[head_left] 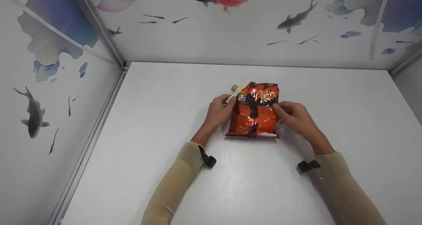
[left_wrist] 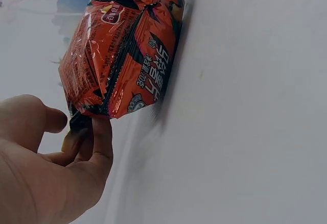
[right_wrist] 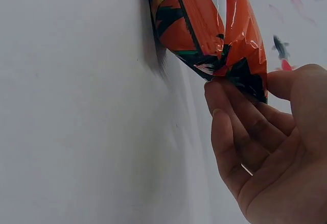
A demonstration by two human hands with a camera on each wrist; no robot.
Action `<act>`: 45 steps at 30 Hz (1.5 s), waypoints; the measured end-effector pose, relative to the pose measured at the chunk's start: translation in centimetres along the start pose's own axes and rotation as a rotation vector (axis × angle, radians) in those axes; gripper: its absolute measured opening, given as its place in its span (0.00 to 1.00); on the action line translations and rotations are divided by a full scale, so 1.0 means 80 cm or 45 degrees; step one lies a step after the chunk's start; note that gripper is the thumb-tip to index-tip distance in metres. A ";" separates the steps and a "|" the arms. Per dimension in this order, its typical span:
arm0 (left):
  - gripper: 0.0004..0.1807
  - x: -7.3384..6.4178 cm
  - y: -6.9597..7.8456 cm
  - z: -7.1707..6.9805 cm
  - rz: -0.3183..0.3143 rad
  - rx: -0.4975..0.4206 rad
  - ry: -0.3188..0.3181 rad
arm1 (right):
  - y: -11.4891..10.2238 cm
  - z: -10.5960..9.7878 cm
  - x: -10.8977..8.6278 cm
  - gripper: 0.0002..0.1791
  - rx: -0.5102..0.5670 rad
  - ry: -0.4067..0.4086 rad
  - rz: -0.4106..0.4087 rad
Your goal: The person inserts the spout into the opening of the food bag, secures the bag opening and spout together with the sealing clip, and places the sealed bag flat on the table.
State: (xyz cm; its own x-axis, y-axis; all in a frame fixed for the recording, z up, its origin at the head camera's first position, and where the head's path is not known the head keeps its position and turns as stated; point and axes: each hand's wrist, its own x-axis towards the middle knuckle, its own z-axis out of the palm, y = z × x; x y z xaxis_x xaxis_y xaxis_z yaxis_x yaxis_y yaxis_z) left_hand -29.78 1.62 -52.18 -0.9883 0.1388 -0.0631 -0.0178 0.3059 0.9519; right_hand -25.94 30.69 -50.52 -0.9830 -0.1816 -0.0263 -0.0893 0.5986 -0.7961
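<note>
A shiny orange-red and black snack bag (head_left: 253, 114) with printed characters is held at both sides over the white table. The left hand (head_left: 221, 111) grips its left side; in the left wrist view, fingers (left_wrist: 102, 140) curl beneath the bag's edge. A thin cream strip (head_left: 242, 88) lies slantwise at the bag's upper left corner, by the left hand, with a short tan stub (head_left: 234, 87) beside it; its kind cannot be told. At the right edge, the right hand (head_left: 295, 116) pinches the bag (right_wrist: 240, 76) between thumb and fingers.
The white tabletop (head_left: 158, 119) runs back to a white wall panel (head_left: 230, 43) printed with fish. A second printed panel (head_left: 66, 96) rises along the left. Dark wrist mounts (head_left: 208, 157) sit at both sleeve cuffs.
</note>
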 end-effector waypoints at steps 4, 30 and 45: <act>0.19 0.001 -0.002 -0.001 -0.027 0.002 0.014 | -0.001 0.000 0.000 0.32 -0.023 -0.009 0.031; 0.18 0.007 -0.010 -0.004 -0.074 -0.025 0.027 | 0.001 -0.003 -0.004 0.33 0.004 -0.012 0.066; 0.22 0.002 0.015 -0.021 -0.059 0.219 0.041 | -0.007 -0.008 0.000 0.23 0.012 0.068 0.055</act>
State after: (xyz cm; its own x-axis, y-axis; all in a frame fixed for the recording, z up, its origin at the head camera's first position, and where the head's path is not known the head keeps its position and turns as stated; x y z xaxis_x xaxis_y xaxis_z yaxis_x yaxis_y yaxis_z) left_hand -30.20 0.39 -50.54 -0.9914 0.0911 -0.0937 -0.0403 0.4686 0.8825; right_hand -26.01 30.82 -49.72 -0.9931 -0.1135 -0.0287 -0.0451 0.5975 -0.8006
